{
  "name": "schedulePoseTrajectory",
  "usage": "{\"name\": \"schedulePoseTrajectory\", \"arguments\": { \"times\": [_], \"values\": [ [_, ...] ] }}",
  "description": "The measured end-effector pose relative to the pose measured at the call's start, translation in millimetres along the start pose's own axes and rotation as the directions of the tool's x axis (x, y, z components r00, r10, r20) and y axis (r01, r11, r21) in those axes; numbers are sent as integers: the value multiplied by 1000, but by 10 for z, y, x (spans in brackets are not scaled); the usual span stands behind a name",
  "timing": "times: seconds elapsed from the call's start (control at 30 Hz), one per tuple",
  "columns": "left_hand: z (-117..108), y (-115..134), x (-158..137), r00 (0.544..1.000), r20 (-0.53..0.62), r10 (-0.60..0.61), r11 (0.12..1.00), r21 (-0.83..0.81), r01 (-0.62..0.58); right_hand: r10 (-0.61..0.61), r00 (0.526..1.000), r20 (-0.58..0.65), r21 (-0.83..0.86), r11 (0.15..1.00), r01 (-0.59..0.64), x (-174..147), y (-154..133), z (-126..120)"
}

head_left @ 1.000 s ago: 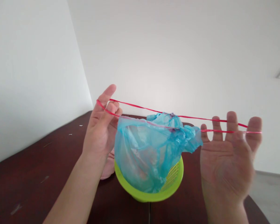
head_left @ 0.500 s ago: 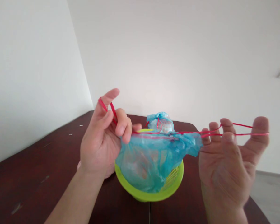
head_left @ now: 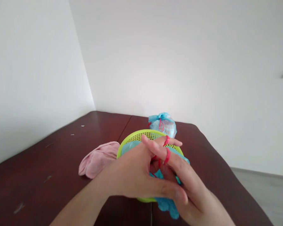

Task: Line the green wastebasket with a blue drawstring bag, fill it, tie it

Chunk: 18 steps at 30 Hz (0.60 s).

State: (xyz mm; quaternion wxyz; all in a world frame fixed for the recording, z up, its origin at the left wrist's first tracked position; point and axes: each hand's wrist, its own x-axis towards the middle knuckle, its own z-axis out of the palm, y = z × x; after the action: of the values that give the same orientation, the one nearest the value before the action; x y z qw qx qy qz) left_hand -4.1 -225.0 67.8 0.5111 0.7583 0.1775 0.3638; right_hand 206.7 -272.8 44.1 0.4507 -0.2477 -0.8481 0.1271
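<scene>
1. Head view: left hand and right hand crossed at lower centre of frame, touching. Red cord rings each index finger.
2. Grip: both index fingers out straight, left thumb extended too; the other fingers bent or hidden. Cord hooked rather than clenched, by the look of it. Cannot tell whether hidden fingers pinch anything more.
3. Blue bag at centre, in the green basket, mostly under the hands. One crumpled end hangs past the rim, toward bottom of frame. Mouth hidden; so is any join of cord to bag.
4. Slip risk: rings sit partway along the fingers. If a finger bends or points down, a loop could slide off and go slack.
5. Tangle risk: hands cross exactly where the cord runs. Drawing them apart in the wrong order could snarl it, or leave a finger trapped.
6. Tear risk: bag film looks thin. A sharp or lopsided pull might split it, should the cord be fixed there.
7. Tipping risk: basket seems light. A tug on the overhanging end could tilt or drag it across the table.
8. Bump risk: cloth near the basket, left of centre; second bag just beyond it, above centre. A sliding basket might shove either.
</scene>
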Motion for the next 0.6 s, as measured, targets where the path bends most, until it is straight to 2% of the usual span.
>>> {"name": "schedulePoseTrajectory", "arguments": {
  "times": [0.07, 0.17, 0.23, 0.3, 0.4, 0.5, 0.53, 0.6],
  "values": [
    [7, 13, 46, 999, 43, 34, 994, 105, -38, -32, 998, 48, -4, 999, 32, 44, -17, -75],
    [-13, 29, 87, 987, 80, 140, 967, 205, -154, -43, 998, 40, 24, 999, 42, 123, -56, -153],
    [-38, 19, 104, 986, 54, 158, 956, 242, -167, -20, 1000, 19, 34, 999, 19, 139, -59, -183],
    [-72, -3, 120, 991, 16, 130, 958, 257, -129, 1, 1000, -31, 1, 1000, -1, 111, -35, -198],
    [-129, -35, 145, 1000, -13, 18, 985, 171, -16, -33, 978, -204, -67, 998, 19, 39, 23, -191],
    [-161, -41, 162, 998, 30, -63, 997, -33, 64, -17, 901, -433, -74, 997, -17, 24, 61, -162],
    [-163, -34, 165, 996, 46, -73, 993, -86, 77, 13, 893, -450, -69, 996, -49, 38, 66, -153],
    [-158, -11, 165, 994, 66, -81, 986, -142, 90, 75, 919, -386, -54, 993, -104, 82, 71, -141]
  ]
}}
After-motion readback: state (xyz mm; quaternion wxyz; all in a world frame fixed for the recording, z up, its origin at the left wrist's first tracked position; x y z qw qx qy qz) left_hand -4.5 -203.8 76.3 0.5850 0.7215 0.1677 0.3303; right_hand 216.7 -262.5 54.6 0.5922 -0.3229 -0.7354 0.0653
